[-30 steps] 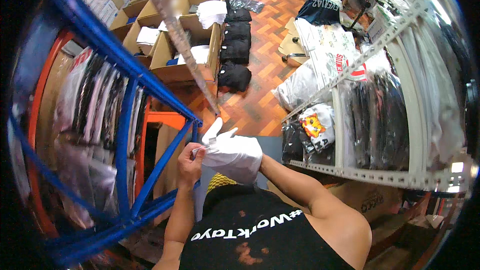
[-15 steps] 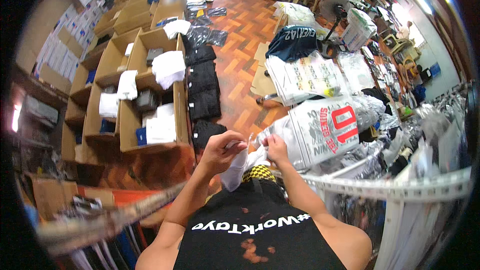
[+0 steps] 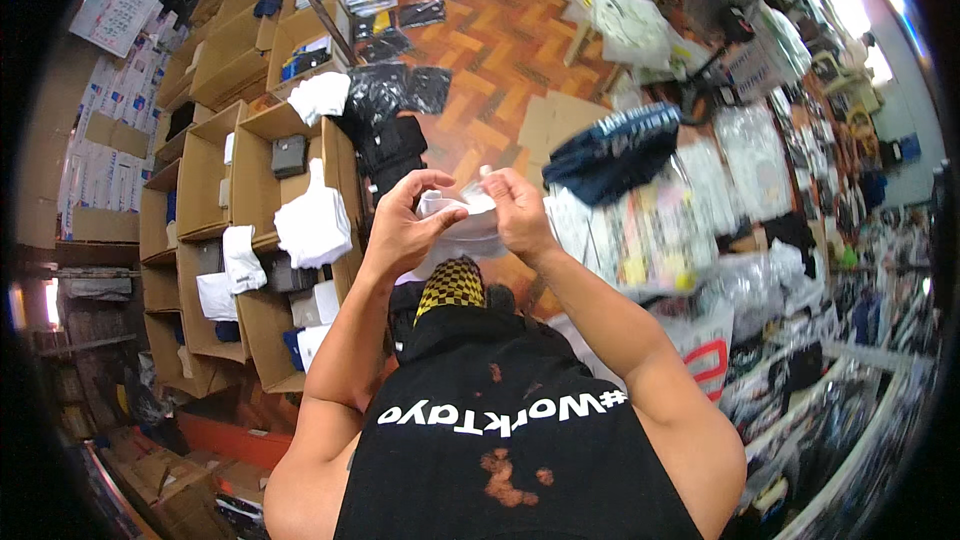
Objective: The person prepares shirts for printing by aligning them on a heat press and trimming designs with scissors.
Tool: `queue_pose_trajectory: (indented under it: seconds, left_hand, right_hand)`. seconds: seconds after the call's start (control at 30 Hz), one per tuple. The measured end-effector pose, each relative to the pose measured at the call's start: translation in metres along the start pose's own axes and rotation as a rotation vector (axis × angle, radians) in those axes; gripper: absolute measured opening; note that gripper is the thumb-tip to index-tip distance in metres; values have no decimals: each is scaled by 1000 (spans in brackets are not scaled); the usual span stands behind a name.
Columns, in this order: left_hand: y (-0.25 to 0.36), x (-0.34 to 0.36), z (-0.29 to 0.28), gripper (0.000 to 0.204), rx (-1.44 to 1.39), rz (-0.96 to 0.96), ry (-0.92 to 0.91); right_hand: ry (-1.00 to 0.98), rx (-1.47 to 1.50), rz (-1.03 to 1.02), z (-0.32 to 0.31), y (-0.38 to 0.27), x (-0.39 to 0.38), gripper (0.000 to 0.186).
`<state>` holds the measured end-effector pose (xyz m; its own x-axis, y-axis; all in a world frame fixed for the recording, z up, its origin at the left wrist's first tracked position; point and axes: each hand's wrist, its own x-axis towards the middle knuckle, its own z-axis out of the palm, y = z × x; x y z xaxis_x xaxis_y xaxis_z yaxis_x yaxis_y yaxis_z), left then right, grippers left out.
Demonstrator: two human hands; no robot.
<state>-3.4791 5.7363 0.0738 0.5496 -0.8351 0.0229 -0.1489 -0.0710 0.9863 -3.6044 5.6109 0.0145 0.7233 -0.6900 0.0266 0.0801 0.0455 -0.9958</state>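
In front of my body, both hands hold a white, partly see-through piece (image 3: pixel 470 228) that looks like a white garment in clear plastic. My left hand (image 3: pixel 405 225) curls round its left end, thumb pressed on the near edge and a rolled white part showing between thumb and fingers. My right hand (image 3: pixel 520 212) pinches its right end, with a small whitish tip standing up by the forefinger. The lower part hangs below my hands, above yellow-and-black checked cloth (image 3: pixel 452 292) at my waist. Its exact kind is unclear.
Open cardboard boxes (image 3: pixel 255 175) with folded clothes stand at the left, white garments (image 3: pixel 312 225) draped over their edges. Black folded clothes (image 3: pixel 395 152) lie beside them on the wooden floor. At the right are a dark blue jersey (image 3: pixel 612 155), plastic-wrapped packs (image 3: pixel 660 250) and a fan (image 3: pixel 730 15).
Both hands have risen and moved farther from my body with the white piece, which is now stretched between them. The view has swung, so the boxes and packs sit differently.
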Motion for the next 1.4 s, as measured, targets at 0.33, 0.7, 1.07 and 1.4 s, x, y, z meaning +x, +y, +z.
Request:
queue_pose_trajectory:
  seconds: [0.33,0.7,1.07,1.4]
  left_hand:
    - [-17,325,-76,21,-475,-22,-218]
    - [23,693,-89,11,-708,-221,-140]
    - [-2,1043,-125,14,-835,-292,101]
    - [-32,1368,-189,13,-898,-146,49]
  right_hand:
    - [-128,-22,-148,-43,-42,342,22]
    - [-254,-591,-878,-124,-78,674,18]
    - [-335,243,-52,-166,-60,1041,18]
    - [-79,107,-73,-137,-40,1398,17]
